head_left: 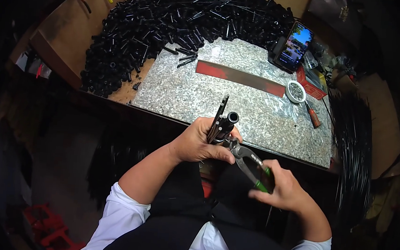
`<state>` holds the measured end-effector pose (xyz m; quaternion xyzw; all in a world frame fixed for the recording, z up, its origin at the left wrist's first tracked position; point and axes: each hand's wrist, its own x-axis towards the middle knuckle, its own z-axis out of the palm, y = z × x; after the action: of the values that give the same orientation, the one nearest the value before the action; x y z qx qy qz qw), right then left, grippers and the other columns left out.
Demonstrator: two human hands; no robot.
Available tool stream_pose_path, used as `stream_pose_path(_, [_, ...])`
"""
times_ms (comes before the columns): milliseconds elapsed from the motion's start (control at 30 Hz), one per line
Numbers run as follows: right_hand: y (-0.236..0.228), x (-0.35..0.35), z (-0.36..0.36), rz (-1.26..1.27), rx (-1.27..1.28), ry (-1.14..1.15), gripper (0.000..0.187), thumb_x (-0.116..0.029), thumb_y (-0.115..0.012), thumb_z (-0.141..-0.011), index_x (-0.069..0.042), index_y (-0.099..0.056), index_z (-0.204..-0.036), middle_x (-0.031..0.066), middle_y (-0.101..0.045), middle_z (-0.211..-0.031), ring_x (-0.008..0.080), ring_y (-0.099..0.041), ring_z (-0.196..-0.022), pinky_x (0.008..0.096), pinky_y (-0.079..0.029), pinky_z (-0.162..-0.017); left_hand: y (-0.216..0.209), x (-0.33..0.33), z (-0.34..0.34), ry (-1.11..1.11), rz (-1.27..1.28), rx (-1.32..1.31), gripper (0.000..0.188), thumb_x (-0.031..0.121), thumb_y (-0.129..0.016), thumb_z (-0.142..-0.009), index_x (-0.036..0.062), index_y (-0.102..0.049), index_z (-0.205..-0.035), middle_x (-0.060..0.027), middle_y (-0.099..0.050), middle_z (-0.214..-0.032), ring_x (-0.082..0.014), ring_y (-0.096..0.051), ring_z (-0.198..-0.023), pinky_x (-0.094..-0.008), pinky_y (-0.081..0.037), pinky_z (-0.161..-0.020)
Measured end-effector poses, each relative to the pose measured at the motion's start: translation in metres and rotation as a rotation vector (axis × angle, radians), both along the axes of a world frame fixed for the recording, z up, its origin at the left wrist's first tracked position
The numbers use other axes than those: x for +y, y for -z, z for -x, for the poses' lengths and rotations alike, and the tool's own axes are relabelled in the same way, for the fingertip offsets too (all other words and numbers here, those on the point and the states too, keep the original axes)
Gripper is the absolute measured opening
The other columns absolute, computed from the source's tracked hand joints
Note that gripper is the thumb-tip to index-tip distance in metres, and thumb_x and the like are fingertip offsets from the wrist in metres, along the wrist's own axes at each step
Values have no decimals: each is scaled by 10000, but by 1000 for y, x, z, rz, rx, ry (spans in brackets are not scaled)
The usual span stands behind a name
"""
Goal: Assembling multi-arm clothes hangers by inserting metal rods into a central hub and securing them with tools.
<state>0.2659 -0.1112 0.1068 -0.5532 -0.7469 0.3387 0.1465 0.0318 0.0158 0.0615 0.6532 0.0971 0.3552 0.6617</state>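
My left hand point(198, 141) is closed around a bundle of black rods and a hollow black tube point(232, 118), whose round open end points up. Several thin rods point(220, 111) stick up beside the tube, and their lower ends are hidden by my fingers. In my right hand point(285, 187) is a pair of pliers point(245, 159) with green grips, held by the handles, which stand apart. Its metal jaws are at the lower side of the bundle, next to my left thumb. What lies between the jaws is too small to make out.
A large heap of short black tubular parts point(141, 31) covers the back and left of the bench. On the speckled slab point(179, 90) lie a flat red-brown strip point(241, 78), a white bowl of small metal pieces point(296, 91) and a screwdriver point(313, 116). A phone point(294, 45) stands behind. Long black rods point(355, 151) hang at right.
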Motion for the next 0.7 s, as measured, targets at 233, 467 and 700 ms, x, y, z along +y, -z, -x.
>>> stream_pose_path(233, [8, 10, -8, -349, -241, 38, 588, 70, -577, -667, -5, -396, -1222, 191, -490, -1044, 373, -536, -945, 415, -446, -822, 6, -6, -9, -109, -56, 95, 485, 270, -878, -614, 36, -587, -923, 9, -557, -812, -74, -517, -710, -228, -433, -640])
stream_pose_path(467, [11, 15, -2, 22, 90, -26, 532, 62, -457, -693, -18, -427, -1218, 176, -513, -960, 307, -547, -887, 372, -440, -800, 14, -7, -8, -152, -47, -16, 441, 281, -861, -634, 44, -572, -870, 29, -547, -754, -49, -501, -668, -220, -409, -593])
stream_pose_path(700, [26, 22, 15, 142, 121, 96, 190, -125, -637, -846, -15, -497, -913, 139, -539, -664, 278, -549, -615, 355, -437, -588, 21, -15, -9, -238, 136, -97, 335, 154, -843, -691, 62, -567, -857, 59, -529, -708, -29, -487, -655, -197, -401, -585])
